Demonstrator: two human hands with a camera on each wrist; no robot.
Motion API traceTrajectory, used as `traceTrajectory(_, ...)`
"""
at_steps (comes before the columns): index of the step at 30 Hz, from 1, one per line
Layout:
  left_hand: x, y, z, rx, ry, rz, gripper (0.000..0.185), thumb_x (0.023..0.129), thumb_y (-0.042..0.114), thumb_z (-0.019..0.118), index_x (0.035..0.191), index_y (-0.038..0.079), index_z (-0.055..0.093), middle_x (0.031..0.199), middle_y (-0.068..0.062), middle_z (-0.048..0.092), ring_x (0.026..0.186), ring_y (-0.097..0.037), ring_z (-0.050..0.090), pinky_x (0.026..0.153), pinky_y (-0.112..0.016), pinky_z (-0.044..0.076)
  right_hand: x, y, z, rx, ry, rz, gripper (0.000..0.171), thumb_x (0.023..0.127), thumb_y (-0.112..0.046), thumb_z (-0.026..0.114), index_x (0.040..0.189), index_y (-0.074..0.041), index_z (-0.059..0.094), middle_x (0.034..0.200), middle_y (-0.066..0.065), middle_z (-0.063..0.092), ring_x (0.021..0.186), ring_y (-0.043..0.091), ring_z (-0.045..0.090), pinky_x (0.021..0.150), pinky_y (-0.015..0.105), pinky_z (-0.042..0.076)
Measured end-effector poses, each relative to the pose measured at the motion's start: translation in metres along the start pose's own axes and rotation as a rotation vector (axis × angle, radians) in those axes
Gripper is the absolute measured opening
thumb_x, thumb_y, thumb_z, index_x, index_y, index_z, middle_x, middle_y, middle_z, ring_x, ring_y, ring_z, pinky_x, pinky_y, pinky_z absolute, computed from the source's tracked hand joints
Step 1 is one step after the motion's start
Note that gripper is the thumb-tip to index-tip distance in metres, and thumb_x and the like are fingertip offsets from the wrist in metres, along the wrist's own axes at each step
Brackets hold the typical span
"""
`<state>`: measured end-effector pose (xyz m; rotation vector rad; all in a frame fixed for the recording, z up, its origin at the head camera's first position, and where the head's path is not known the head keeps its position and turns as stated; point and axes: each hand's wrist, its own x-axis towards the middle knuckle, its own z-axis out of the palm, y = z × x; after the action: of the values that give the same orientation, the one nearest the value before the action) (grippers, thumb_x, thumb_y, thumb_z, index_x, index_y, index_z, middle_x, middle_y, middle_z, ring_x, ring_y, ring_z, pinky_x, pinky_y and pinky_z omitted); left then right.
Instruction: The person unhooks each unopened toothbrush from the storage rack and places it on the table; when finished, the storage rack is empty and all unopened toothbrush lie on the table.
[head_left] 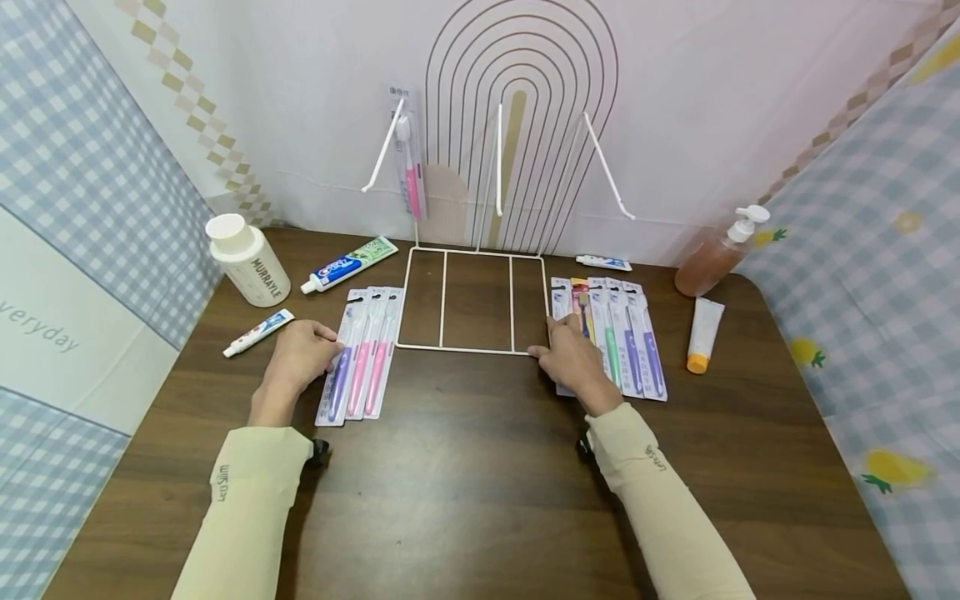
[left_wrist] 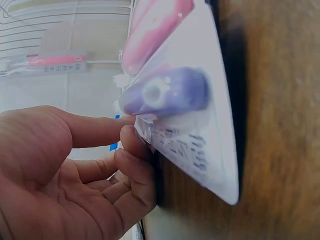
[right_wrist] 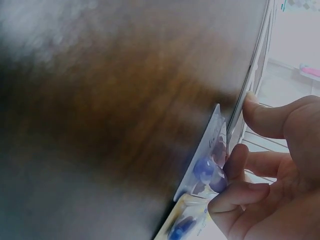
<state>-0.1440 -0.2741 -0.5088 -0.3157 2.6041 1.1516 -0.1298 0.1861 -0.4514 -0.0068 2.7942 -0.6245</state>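
Note:
My left hand [head_left: 297,360] pinches the edge of a packaged purple toothbrush [head_left: 340,383], thumb and index finger meeting at the clear wrapping in the left wrist view. Packaged pink toothbrushes [head_left: 367,367] lie directly to its right. My right hand [head_left: 572,357] is at the near right corner of a white wire rack [head_left: 472,350]. In the right wrist view its thumb [right_wrist: 252,110] touches the rack's wire, apart from the bent fingers. Those fingertips are right at the leftmost toothbrush pack [right_wrist: 205,165] of the right-hand row. One packaged pink toothbrush [head_left: 412,179] hangs on the rack's left hook.
Left of the rack are a white bottle [head_left: 251,262], a large toothpaste tube [head_left: 349,264] and a small one [head_left: 258,333]. Several packaged toothbrushes [head_left: 633,358] lie right, near a small tube [head_left: 603,263], an orange-capped tube [head_left: 705,333] and a pump bottle [head_left: 712,258]. Hooks [head_left: 609,171] project forward.

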Motion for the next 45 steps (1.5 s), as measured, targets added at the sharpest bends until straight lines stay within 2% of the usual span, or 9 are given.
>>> traceTrajectory(6,0.01,0.002,-0.001,-0.008,-0.017,-0.002,0.027,0.101,0.015,0.077,0.124,-0.001,0.078,0.095,-0.014,0.08,0.077,-0.023,0.076,0.064,-0.038,0.059,0.004,0.006,0.004,0.006,0.008,-0.012,0.081,0.111,-0.037,0.074,0.173,0.006,0.042,0.158,0.033,0.048,0.1,0.037,0.064,0.073,0.047,0.055)
traceTrajectory(10,0.016,0.023,-0.008,-0.023,0.018,0.06,0.031,0.1,0.013,0.076,0.126,-0.002,0.078,0.105,-0.018,0.081,0.077,-0.019,0.074,0.065,-0.034,0.06,0.005,0.007,0.006,0.006,0.013,-0.008,0.082,0.111,-0.037,0.074,0.173,0.005,0.042,0.159,0.031,0.049,0.096,0.035,0.064,0.07,0.047,0.054)
traceTrajectory(15,-0.006,0.106,-0.025,-0.081,0.057,0.192,0.051,0.108,0.015,0.074,0.151,-0.011,0.063,0.137,-0.032,0.076,0.079,-0.016,0.075,0.066,-0.024,0.059,0.006,0.008,0.007,0.015,0.011,-0.003,0.084,0.111,-0.039,0.075,0.174,0.004,0.041,0.157,0.029,0.05,0.095,0.033,0.065,0.068,0.046,0.054)
traceTrajectory(18,-0.01,0.157,-0.028,-0.111,0.07,0.241,0.061,0.112,0.016,0.072,0.164,-0.008,0.053,0.156,-0.031,0.068,0.088,-0.022,0.079,0.069,-0.018,0.058,0.002,0.007,0.004,0.029,0.015,0.014,0.084,0.11,-0.039,0.076,0.174,0.003,0.041,0.157,0.028,0.05,0.094,0.032,0.066,0.068,0.046,0.054)
traceTrajectory(22,0.005,0.198,-0.028,-0.152,0.138,0.296,0.063,0.112,0.017,0.07,0.17,0.0,0.05,0.164,-0.023,0.065,0.104,-0.026,0.081,0.08,-0.014,0.055,-0.004,0.005,0.003,0.038,0.019,0.026,0.083,0.11,-0.038,0.076,0.173,0.004,0.042,0.159,0.027,0.05,0.092,0.031,0.067,0.068,0.045,0.054)
traceTrajectory(27,0.025,0.23,-0.033,-0.3,0.201,0.295,0.063,0.113,0.008,0.068,0.173,0.006,0.048,0.17,-0.018,0.061,0.077,-0.005,0.072,0.069,-0.012,0.053,0.001,0.006,0.006,0.034,-0.002,0.022,0.085,0.11,-0.039,0.076,0.174,0.003,0.041,0.16,0.026,0.049,0.092,0.03,0.067,0.067,0.043,0.053)
traceTrajectory(34,0.038,0.259,-0.048,-0.341,0.243,0.325,0.057,0.11,0.003,0.068,0.166,0.005,0.056,0.168,-0.017,0.063,0.072,-0.001,0.064,0.068,-0.011,0.052,0.019,0.018,0.019,0.002,0.007,0.014,0.086,0.11,-0.039,0.076,0.175,0.002,0.039,0.159,0.026,0.049,0.09,0.028,0.067,0.063,0.04,0.051)
traceTrajectory(41,0.041,0.263,-0.061,-0.319,0.236,0.318,0.053,0.109,0.002,0.068,0.161,0.001,0.059,0.167,-0.017,0.063,0.071,0.001,0.065,0.07,-0.012,0.055,0.015,0.009,0.022,0.013,0.033,0.021,0.085,0.108,-0.043,0.078,0.175,-0.002,0.044,0.157,0.022,0.052,0.106,0.033,0.073,0.081,0.054,0.061)
traceTrajectory(45,0.042,0.265,-0.063,-0.334,0.226,0.321,0.052,0.11,0.004,0.068,0.16,0.001,0.059,0.165,-0.017,0.064,0.072,0.0,0.066,0.071,-0.013,0.056,0.016,0.01,0.023,0.005,0.041,0.029,0.086,0.108,-0.044,0.078,0.175,-0.002,0.043,0.156,0.022,0.052,0.106,0.034,0.073,0.08,0.053,0.06)
